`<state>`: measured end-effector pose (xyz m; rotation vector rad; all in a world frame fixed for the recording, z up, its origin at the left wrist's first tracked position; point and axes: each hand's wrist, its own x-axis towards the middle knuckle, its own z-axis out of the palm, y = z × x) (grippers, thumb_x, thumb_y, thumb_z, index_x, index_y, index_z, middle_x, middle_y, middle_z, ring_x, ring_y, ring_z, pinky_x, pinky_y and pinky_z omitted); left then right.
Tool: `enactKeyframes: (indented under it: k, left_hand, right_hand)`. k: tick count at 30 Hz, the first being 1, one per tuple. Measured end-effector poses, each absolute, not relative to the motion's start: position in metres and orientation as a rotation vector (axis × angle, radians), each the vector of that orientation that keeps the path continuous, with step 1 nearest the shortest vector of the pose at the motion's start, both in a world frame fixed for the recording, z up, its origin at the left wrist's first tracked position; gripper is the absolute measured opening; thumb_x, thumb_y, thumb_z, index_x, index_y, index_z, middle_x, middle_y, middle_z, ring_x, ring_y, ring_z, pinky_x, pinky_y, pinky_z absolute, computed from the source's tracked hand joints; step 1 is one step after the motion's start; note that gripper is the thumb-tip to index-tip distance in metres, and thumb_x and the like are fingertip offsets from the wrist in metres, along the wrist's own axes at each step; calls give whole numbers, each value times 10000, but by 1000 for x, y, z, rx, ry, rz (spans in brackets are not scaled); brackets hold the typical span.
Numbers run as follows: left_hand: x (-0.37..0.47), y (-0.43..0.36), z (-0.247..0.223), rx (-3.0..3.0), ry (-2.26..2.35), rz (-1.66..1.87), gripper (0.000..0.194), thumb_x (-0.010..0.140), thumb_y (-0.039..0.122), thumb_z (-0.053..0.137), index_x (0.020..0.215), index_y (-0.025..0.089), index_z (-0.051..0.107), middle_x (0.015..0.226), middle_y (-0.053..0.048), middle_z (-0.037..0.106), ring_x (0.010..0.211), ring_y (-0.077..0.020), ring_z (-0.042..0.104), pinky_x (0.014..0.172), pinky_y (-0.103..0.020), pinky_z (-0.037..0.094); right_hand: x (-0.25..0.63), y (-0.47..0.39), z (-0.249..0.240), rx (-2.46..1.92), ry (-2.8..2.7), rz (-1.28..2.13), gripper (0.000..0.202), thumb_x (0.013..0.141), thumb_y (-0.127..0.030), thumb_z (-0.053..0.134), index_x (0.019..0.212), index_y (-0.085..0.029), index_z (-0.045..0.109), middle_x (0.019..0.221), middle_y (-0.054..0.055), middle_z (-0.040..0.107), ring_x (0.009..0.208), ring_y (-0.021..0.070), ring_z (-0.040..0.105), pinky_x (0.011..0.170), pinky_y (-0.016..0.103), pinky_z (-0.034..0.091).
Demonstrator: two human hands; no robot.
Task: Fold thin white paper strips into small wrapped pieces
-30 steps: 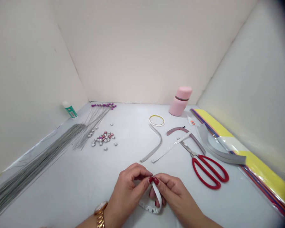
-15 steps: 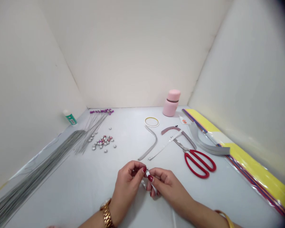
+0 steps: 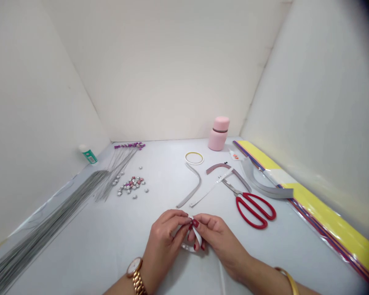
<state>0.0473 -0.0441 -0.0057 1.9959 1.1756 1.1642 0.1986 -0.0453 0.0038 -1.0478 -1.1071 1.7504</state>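
Observation:
A narrow white paper strip (image 3: 198, 237) is pinched between my two hands, low in the middle of the view. My left hand (image 3: 169, 231) has its thumb and index finger closed on the strip's upper end. My right hand (image 3: 219, 237) meets it there, thumb and fingertips gripping the same strip, whose lower part curls beneath the fingers. The fold at the fingertips is partly hidden. Just beyond the hands lie a grey curved strip bundle (image 3: 198, 180) and a thin white strip (image 3: 204, 194). Red-handled scissors (image 3: 254, 209) rest to the right of them.
Small folded stars (image 3: 132, 185) lie in a pile at left, beside long grey wires (image 3: 64, 213) and purple-tipped stems (image 3: 130, 145). A tape roll (image 3: 194, 157), pink flask (image 3: 219, 133), wide grey strips (image 3: 269, 188) and yellow wrapped sheets (image 3: 320, 205) stand or lie behind and right.
My fingertips have drawn closer together on the white strip, and its loose part now bows out more below my right hand. The whole view has shifted slightly.

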Motion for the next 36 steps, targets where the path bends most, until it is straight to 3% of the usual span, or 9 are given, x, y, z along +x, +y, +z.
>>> enactKeyframes:
  k: [4,11,15,18,24,30,36]
  left_hand:
    - [50,-44,-7,1613,1184,1106,198,777,190,553,971,179,592,909,-73,634,784,-169,609,690,-273,505]
    - [55,-43,-2,1273,1049,1112,122,754,247,590,775,135,634,735,-45,625,602,-137,591,591,-248,485]
    - [60,-41,-2,1098,934,1036,141,794,254,539,779,124,590,552,-2,574,519,-140,573,538,-260,456]
    - [61,-41,-4,1049,950,1012,138,798,245,530,783,115,572,551,-13,586,534,-146,576,557,-269,449]
    - [55,-43,-6,1234,1146,1019,143,797,251,522,794,126,591,678,-47,639,636,-159,593,624,-273,469]
    - [49,-44,-4,1804,1293,1048,133,803,148,490,809,177,620,772,-34,654,719,-150,601,677,-250,473]
    - [49,-45,-4,2091,1201,1054,216,810,105,468,930,191,626,920,-67,659,853,-165,594,780,-272,469]
  right_hand:
    - [201,-45,2,-1046,-1115,1736,341,755,-460,563,724,-125,620,572,-3,589,459,71,484,461,192,293]
    - [201,-45,-3,-1109,-1182,1666,320,764,-427,566,702,-117,614,549,0,591,451,72,486,457,190,307]
    - [202,-45,-6,-1153,-1203,1646,291,774,-397,564,703,-118,609,569,9,600,466,81,496,467,198,340]
    - [202,-45,-7,-1179,-1287,1585,268,790,-365,550,698,-120,608,574,7,587,492,92,501,502,215,375]
    - [201,-44,-4,-1217,-1293,1567,259,775,-353,570,666,-120,589,535,-7,567,477,92,490,486,209,374]
    - [201,-45,-2,-1201,-1308,1566,263,791,-349,547,668,-123,599,528,-22,539,476,79,448,477,197,344]
    - [201,-43,-1,-1196,-1222,1583,267,744,-393,596,778,-130,628,484,-41,514,457,85,443,463,198,334]
